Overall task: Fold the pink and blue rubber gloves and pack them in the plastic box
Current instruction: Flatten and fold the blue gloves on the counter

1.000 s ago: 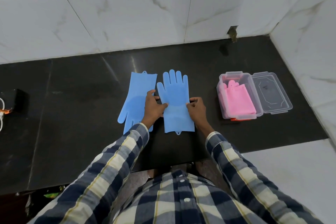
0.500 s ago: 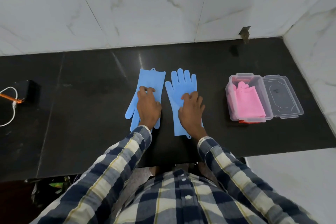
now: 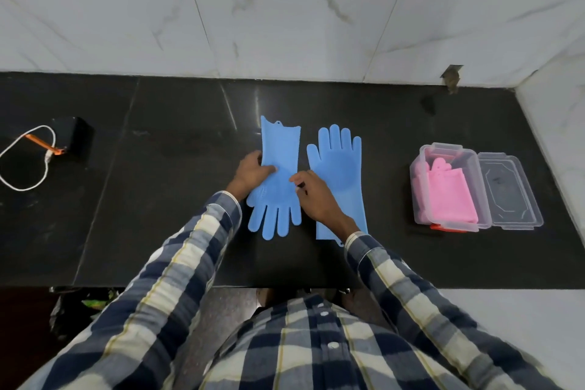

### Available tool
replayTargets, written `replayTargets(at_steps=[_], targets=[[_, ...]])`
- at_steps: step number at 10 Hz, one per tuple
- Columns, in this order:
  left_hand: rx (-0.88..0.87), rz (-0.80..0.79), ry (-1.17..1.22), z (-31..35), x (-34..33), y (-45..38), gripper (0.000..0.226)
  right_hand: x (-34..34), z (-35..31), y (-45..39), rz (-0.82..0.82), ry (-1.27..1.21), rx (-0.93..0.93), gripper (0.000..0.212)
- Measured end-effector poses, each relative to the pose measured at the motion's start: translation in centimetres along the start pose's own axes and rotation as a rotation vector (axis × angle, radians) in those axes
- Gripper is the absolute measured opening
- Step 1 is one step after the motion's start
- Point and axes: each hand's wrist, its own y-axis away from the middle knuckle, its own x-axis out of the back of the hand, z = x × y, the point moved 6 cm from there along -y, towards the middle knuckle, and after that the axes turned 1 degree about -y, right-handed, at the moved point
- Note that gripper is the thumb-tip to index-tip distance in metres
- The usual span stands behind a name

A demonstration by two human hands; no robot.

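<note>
Near the frame's centre, two blue gloves lie flat on the black bench (image 3: 177, 187). The left hand (image 3: 251, 172) rests spread on the left blue glove (image 3: 278, 180), whose cuff points away; the right hand (image 3: 316, 198) pinches that glove's right edge, its fingers loosely curled. The right blue glove (image 3: 340, 174) lies just beside. Pink gloves (image 3: 449, 196) already sit in the plastic box (image 3: 414, 177) at right, its lid (image 3: 509, 193) alongside. Fold the cuff squarely toward the glove's own digits, pressing the crease flat.
</note>
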Motion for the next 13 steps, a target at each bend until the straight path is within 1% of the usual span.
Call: replayTargets(at_steps=[1, 2, 3, 4, 5, 6, 7, 8, 9, 10, 11, 12, 13], targets=[[-0.090, -0.024, 0.168, 1.9, -0.4, 0.9, 0.023, 1.4, 0.3, -0.4, 0.078, -0.157, -0.114, 0.019], [-0.182, -0.049, 0.235, 4.5, -0.5, 1.5, 0.026, 2.8, 0.5, -0.1, 0.134, -0.484, -0.361, 0.032], [-0.343, -0.148, 0.206, 7.3, -1.0, 1.9, 0.025, 3.6, 0.6, 0.6, 0.001, -0.864, -0.561, 0.058], [-0.528, -0.215, 0.064, 10.4, -1.5, 2.2, 0.032, 4.8, 1.3, -0.2, -0.128, -1.256, -0.627, 0.076], [-0.591, -0.323, -0.160, 11.9, -2.5, 3.4, 0.046, 7.0, 3.2, -1.9, -0.037, -1.542, -0.618, 0.076], [-0.674, -0.437, -0.343, 12.2, -3.6, 4.5, 0.058, 8.1, 3.3, -1.9, -0.132, -1.637, -0.432, 0.087], [-0.685, -0.372, -0.243, 12.5, -4.2, 4.6, 0.060, 10.3, 1.1, 1.1, -0.122, -1.434, -0.367, 0.059], [-0.441, -0.025, 0.078, 10.2, -3.5, 3.4, 0.048, 10.4, 1.6, 1.9, -0.075, -1.364, -0.419, 0.037], [-0.058, 0.000, 0.270, 6.6, -5.2, 3.6, 0.026, 10.5, 3.2, 2.5, -0.023, -1.326, -0.360, 0.045], [0.240, -0.265, 0.396, 4.9, -8.5, 4.6, 0.066, 10.8, 3.8, 3.4, -0.051, -1.238, -0.369, 0.055], [0.243, -0.371, 0.689, 5.3, -10.9, 4.3, 0.064, 10.5, 4.4, 3.8, -0.131, -1.207, -0.306, 0.056], [0.125, -0.279, 0.770, 6.0, -11.3, 3.2, 0.039, 10.5, 4.7, 4.3, -0.132, -1.155, -0.317, 0.057], [0.051, -0.205, 0.717, 6.3, -11.0, 1.9, 0.029, 10.4, 5.2, 4.5, -0.133, -1.100, -0.295, 0.053]])
